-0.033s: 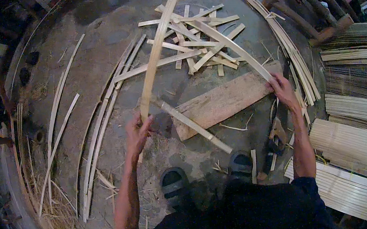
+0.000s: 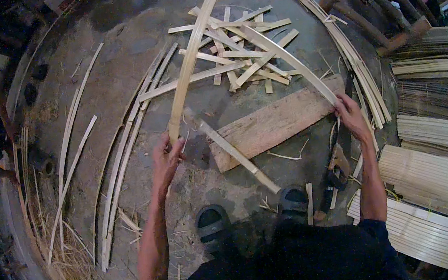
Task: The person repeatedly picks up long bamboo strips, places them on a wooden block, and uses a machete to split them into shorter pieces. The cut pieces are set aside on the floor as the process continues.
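My left hand (image 2: pixel 168 155) is closed around the near end of a long, flat bamboo strip (image 2: pixel 190 60), which slants up and away to the far edge of the view. In my right hand (image 2: pixel 351 116) is the near end of another bamboo strip (image 2: pixel 291 59), its far end reaching over the pile. A shorter bamboo strip (image 2: pixel 240 157) lies slantwise between my hands, across the left end of a rough wooden board (image 2: pixel 278 122); whether it touches the board I cannot tell. Several cut bamboo pieces (image 2: pixel 247 54) lie crisscrossed beyond the board.
A handsaw (image 2: pixel 340 166) lies by my right forearm. Bundled bamboo slats (image 2: pixel 434 170) are stacked at the right, near a wooden frame (image 2: pixel 404 34). Long strips (image 2: pixel 135 125) lie on the floor at the left, with straw-like shavings (image 2: pixel 78 275). My sandals (image 2: pixel 212 222) are below.
The short strip between my hands has swung, its near end shifting slightly left and toward me. My right hand has moved slightly right, and both held strips have shifted a little.
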A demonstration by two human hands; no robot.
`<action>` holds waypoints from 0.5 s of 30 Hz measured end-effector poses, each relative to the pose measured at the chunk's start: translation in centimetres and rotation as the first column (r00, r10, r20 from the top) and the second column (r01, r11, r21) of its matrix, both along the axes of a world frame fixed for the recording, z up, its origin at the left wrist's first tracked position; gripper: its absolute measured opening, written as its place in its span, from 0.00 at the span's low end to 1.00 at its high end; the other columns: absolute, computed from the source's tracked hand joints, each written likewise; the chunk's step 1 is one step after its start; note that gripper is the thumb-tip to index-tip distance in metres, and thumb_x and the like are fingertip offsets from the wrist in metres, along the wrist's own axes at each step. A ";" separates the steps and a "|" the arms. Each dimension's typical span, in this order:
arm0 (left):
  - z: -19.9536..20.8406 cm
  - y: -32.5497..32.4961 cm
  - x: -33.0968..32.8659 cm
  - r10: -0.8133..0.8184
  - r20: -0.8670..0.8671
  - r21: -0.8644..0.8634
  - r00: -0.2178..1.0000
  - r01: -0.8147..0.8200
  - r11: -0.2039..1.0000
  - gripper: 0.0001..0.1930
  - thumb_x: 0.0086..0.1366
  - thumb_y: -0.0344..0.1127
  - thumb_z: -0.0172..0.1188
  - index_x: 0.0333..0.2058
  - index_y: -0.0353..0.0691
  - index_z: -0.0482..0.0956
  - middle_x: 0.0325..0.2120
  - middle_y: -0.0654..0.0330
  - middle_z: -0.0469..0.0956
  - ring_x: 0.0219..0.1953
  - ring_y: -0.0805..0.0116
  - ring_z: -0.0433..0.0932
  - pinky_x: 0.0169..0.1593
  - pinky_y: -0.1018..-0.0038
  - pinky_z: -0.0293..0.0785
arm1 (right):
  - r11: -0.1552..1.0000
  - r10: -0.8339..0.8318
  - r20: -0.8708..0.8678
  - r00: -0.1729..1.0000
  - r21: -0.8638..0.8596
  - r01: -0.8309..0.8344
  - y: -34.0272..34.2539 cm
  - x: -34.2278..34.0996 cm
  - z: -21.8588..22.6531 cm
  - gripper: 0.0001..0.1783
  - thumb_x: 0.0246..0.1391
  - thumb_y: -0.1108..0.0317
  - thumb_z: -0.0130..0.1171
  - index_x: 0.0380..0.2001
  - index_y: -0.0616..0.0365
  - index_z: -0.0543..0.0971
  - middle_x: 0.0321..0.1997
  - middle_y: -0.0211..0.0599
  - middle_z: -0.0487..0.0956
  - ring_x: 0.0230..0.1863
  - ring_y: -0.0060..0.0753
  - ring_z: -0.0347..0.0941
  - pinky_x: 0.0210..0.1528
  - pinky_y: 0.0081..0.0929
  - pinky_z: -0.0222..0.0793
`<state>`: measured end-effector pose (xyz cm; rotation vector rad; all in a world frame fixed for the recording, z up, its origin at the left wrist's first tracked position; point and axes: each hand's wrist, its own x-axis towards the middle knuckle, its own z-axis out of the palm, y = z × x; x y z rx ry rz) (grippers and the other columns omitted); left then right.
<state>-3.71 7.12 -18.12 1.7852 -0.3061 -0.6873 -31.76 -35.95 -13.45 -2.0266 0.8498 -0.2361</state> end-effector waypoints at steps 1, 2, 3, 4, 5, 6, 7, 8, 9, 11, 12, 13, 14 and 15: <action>0.1 -0.4 0.6 0.028 0.026 0.018 0.999 -0.028 0.999 0.17 0.59 0.42 0.62 0.41 0.36 0.75 0.24 0.64 0.73 0.26 0.73 0.72 0.28 0.73 0.69 | 0.999 -0.011 -0.090 0.996 0.038 0.014 0.3 -1.7 1.6 0.17 0.61 0.63 0.50 0.50 0.60 0.72 0.32 0.28 0.73 0.31 0.18 0.69 0.33 0.17 0.65; 0.1 -0.4 0.5 -0.036 0.129 0.110 0.991 0.022 0.994 0.17 0.59 0.43 0.62 0.41 0.36 0.75 0.23 0.62 0.74 0.26 0.70 0.72 0.28 0.71 0.69 | 0.998 -0.023 -0.122 0.992 0.063 0.030 0.7 -3.4 2.4 0.18 0.61 0.62 0.51 0.50 0.60 0.72 0.31 0.28 0.73 0.31 0.18 0.69 0.33 0.17 0.65; 0.5 -0.1 0.2 -0.106 0.230 0.206 0.967 0.058 0.977 0.18 0.58 0.43 0.62 0.41 0.37 0.75 0.23 0.60 0.75 0.25 0.66 0.73 0.29 0.69 0.69 | 0.995 -0.030 -0.149 0.988 0.089 0.044 0.9 -4.7 3.2 0.18 0.60 0.62 0.52 0.49 0.60 0.72 0.31 0.29 0.73 0.30 0.18 0.68 0.33 0.17 0.65; 0.6 0.0 -0.1 -0.189 0.316 0.291 0.930 0.094 0.952 0.18 0.58 0.43 0.62 0.42 0.38 0.75 0.23 0.57 0.75 0.24 0.63 0.74 0.29 0.67 0.70 | 0.992 -0.048 -0.182 0.982 0.103 0.068 1.1 -6.3 4.0 0.18 0.60 0.61 0.52 0.49 0.60 0.72 0.31 0.29 0.72 0.30 0.18 0.68 0.32 0.17 0.65; 0.3 0.3 -0.7 -0.270 0.331 0.356 0.904 0.145 0.923 0.18 0.57 0.44 0.63 0.42 0.38 0.75 0.23 0.55 0.75 0.25 0.59 0.75 0.29 0.66 0.70 | 0.990 -0.078 -0.175 0.982 0.099 0.096 0.8 -7.7 4.1 0.18 0.59 0.61 0.53 0.48 0.60 0.72 0.31 0.29 0.72 0.29 0.18 0.68 0.33 0.16 0.65; -0.3 0.9 -1.6 -0.343 0.343 0.421 0.874 0.183 0.889 0.18 0.57 0.44 0.63 0.42 0.39 0.75 0.23 0.52 0.75 0.25 0.56 0.75 0.30 0.64 0.70 | 0.989 -0.100 -0.164 0.981 0.095 0.117 0.4 -9.1 4.2 0.18 0.59 0.60 0.55 0.47 0.60 0.72 0.31 0.30 0.72 0.29 0.18 0.68 0.33 0.16 0.65; -0.5 1.1 -2.4 -0.413 0.349 0.485 0.841 0.215 0.848 0.19 0.56 0.44 0.63 0.42 0.39 0.75 0.23 0.50 0.75 0.25 0.53 0.75 0.30 0.63 0.70 | 0.986 -0.120 -0.155 0.981 0.093 0.135 0.0 -9.9 4.0 0.18 0.58 0.59 0.56 0.46 0.60 0.72 0.32 0.30 0.72 0.29 0.18 0.68 0.33 0.16 0.65; -0.4 1.1 -3.1 -0.435 0.345 0.490 0.832 0.236 0.839 0.19 0.56 0.44 0.63 0.42 0.40 0.76 0.24 0.49 0.76 0.26 0.51 0.75 0.30 0.62 0.70 | 0.957 -0.260 -0.055 0.964 0.116 0.265 -0.1 -10.2 3.8 0.18 0.57 0.59 0.57 0.45 0.59 0.73 0.32 0.30 0.72 0.30 0.18 0.68 0.33 0.16 0.65; 0.3 0.7 -3.7 -0.455 0.339 0.496 0.823 0.255 0.830 0.19 0.56 0.45 0.63 0.41 0.40 0.76 0.25 0.48 0.76 0.27 0.49 0.76 0.31 0.62 0.70 | 0.911 -0.393 0.040 0.918 0.152 0.384 -0.4 -10.2 3.6 0.17 0.57 0.59 0.58 0.44 0.59 0.73 0.33 0.29 0.72 0.30 0.18 0.68 0.33 0.16 0.65; 0.2 0.0 -4.6 -0.481 0.421 0.483 0.769 0.259 0.836 0.19 0.55 0.47 0.63 0.40 0.40 0.77 0.25 0.48 0.76 0.28 0.48 0.76 0.32 0.61 0.70 | 0.788 -0.612 0.252 0.750 0.279 0.549 -0.8 -9.7 3.3 0.15 0.56 0.60 0.60 0.43 0.57 0.74 0.34 0.29 0.73 0.31 0.18 0.68 0.33 0.17 0.66; 0.1 0.0 -4.9 -0.478 0.402 0.443 0.781 0.291 0.848 0.18 0.56 0.47 0.62 0.39 0.39 0.77 0.25 0.48 0.76 0.28 0.48 0.76 0.32 0.61 0.70 | 0.770 -0.636 0.330 0.697 0.333 0.544 -1.1 -9.7 3.2 0.15 0.56 0.61 0.59 0.43 0.57 0.74 0.34 0.28 0.73 0.32 0.18 0.68 0.33 0.17 0.66; 0.1 -0.1 -5.1 -0.475 0.382 0.400 0.793 0.321 0.858 0.17 0.58 0.47 0.60 0.38 0.39 0.77 0.25 0.47 0.76 0.28 0.47 0.76 0.33 0.61 0.71 | 0.753 -0.658 0.403 0.636 0.386 0.534 -1.4 -9.6 2.9 0.14 0.56 0.61 0.59 0.43 0.56 0.74 0.34 0.28 0.73 0.32 0.17 0.68 0.33 0.17 0.66; 0.1 -0.1 -5.4 -0.474 0.362 0.356 0.803 0.351 0.866 0.16 0.59 0.46 0.59 0.37 0.39 0.77 0.25 0.47 0.76 0.28 0.47 0.76 0.33 0.61 0.71 | 0.736 -0.677 0.470 0.567 0.436 0.518 -1.7 -9.7 2.5 0.14 0.56 0.62 0.59 0.43 0.55 0.74 0.34 0.28 0.74 0.32 0.17 0.68 0.33 0.17 0.66; -0.6 0.1 -5.5 -0.464 0.424 0.354 0.778 0.329 0.876 0.15 0.61 0.46 0.57 0.36 0.38 0.77 0.25 0.47 0.76 0.27 0.47 0.75 0.33 0.61 0.70 | 0.801 -0.598 0.500 0.626 0.383 0.460 -3.2 -10.8 1.4 0.14 0.58 0.61 0.57 0.44 0.54 0.74 0.34 0.27 0.74 0.32 0.17 0.69 0.34 0.18 0.67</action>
